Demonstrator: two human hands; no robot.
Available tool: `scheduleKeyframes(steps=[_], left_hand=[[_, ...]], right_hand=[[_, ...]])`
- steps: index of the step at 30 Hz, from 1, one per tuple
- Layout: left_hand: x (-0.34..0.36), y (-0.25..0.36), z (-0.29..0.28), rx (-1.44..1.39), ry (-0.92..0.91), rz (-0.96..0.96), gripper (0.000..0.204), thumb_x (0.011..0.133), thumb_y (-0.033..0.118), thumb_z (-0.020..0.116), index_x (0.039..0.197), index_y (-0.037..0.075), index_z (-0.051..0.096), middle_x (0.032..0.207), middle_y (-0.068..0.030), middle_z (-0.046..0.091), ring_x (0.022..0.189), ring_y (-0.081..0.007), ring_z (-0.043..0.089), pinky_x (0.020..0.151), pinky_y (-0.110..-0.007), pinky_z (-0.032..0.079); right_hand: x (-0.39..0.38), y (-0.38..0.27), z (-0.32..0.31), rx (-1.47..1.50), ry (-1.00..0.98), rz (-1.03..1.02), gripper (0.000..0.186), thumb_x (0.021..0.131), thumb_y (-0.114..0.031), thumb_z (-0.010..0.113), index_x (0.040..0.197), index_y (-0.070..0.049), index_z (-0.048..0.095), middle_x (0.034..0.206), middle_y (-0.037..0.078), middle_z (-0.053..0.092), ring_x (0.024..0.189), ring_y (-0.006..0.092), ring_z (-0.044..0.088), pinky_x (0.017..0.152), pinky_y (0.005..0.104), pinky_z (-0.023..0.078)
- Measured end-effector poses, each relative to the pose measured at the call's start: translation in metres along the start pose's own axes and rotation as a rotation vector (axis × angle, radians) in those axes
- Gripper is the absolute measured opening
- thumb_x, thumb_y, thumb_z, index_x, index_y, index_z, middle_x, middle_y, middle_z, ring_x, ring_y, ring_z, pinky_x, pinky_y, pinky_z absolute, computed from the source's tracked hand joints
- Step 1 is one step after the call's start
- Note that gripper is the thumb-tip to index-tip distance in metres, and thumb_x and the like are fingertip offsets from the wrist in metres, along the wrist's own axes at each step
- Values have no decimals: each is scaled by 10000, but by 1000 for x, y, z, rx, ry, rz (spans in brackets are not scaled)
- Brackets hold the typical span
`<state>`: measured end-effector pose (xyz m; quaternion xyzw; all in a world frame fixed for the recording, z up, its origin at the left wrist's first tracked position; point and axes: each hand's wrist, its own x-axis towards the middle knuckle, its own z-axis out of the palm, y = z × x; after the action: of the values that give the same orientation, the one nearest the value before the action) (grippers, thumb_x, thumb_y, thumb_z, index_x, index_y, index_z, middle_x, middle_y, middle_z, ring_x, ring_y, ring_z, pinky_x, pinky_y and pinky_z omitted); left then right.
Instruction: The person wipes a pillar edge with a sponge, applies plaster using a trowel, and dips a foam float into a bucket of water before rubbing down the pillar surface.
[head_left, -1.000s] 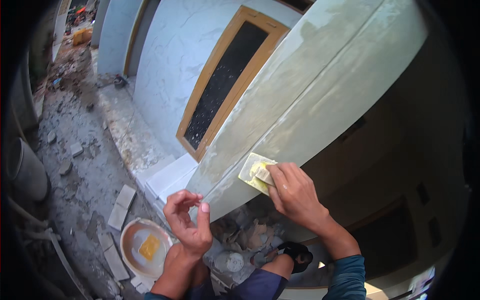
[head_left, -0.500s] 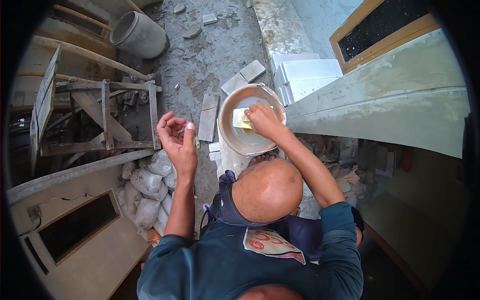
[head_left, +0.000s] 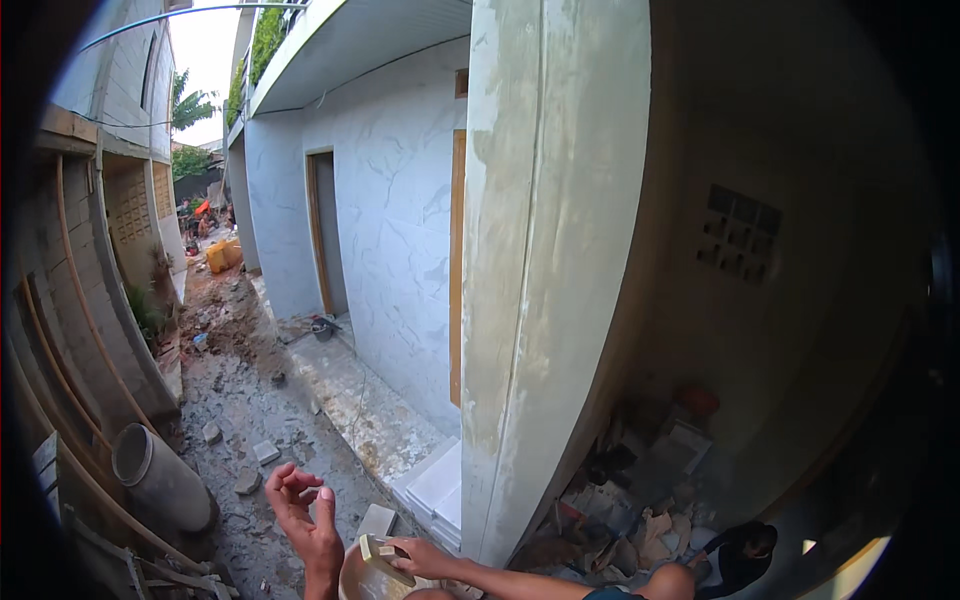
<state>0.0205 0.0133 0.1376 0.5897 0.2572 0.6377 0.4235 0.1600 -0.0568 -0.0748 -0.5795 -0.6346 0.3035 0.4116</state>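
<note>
My left hand [head_left: 303,518] is raised at the lower edge with nothing in it, its fingers loosely curled and the thumb apart. To its right, my right hand [head_left: 418,557] grips a pale yellowish float [head_left: 374,553], its flat plate tilted. The float is above a round bucket [head_left: 360,584], whose lower part is cut off by the frame's edge. What is inside the bucket hardly shows.
White tiles [head_left: 432,490] are stacked against the plastered column [head_left: 545,250] at my right. A grey drum [head_left: 165,478] leans at the left. Loose blocks [head_left: 266,452] lie on the muddy alley. A dark-clad shape [head_left: 735,558], seemingly another person, is at lower right among rubble.
The view has swung up from the bucket to the alley and walls. My right hand has lifted the float from inside the bucket to above its rim. My left hand stays raised.
</note>
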Motion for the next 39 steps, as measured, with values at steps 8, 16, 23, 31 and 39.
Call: scheduleKeyframes(steps=[8, 16, 23, 31, 39], left_hand=[[119, 31, 150, 101, -405, 225, 595, 844, 173, 697, 1368, 115, 421, 1159, -99, 492, 1104, -220, 511, 913, -397, 448], [71, 95, 146, -417, 8, 265, 487, 893, 154, 626, 1325, 46, 430, 1132, -99, 503, 1065, -187, 507, 895, -368, 433], [-47, -4, 162, -409, -13, -85, 376, 930, 115, 537, 1276, 53, 405, 998, -59, 476, 915, -150, 464, 848, -310, 384], [-93, -46, 163, -380, 93, -389, 365, 935, 131, 544, 1269, 31, 435, 1031, -48, 467, 941, -165, 458, 846, -322, 398], [-91, -59, 191, -396, 245, -449, 382, 955, 180, 553, 1281, 17, 439, 1038, -74, 479, 953, -200, 471, 866, -348, 403]], right_hand=[[-31, -55, -81, 156, 339, 35, 317, 901, -194, 688, 1142, -6, 606, 956, 100, 656, 846, 195, 619, 781, 342, 516], [-36, -140, -248, -228, 596, -219, 399, 910, -147, 691, 1243, 22, 552, 1051, 157, 673, 954, 203, 676, 851, 330, 537], [3, -285, -349, -662, 609, -230, 400, 882, -149, 711, 1192, 64, 574, 986, 156, 668, 817, 179, 669, 736, 318, 534], [58, -511, -402, -1580, 801, -576, 337, 846, -60, 570, 1172, 21, 597, 1103, 204, 613, 1072, 355, 591, 917, 448, 481], [61, -708, -556, -2297, 1160, -247, 386, 819, -27, 573, 1189, -112, 642, 1117, 146, 661, 1077, 333, 618, 903, 414, 505]])
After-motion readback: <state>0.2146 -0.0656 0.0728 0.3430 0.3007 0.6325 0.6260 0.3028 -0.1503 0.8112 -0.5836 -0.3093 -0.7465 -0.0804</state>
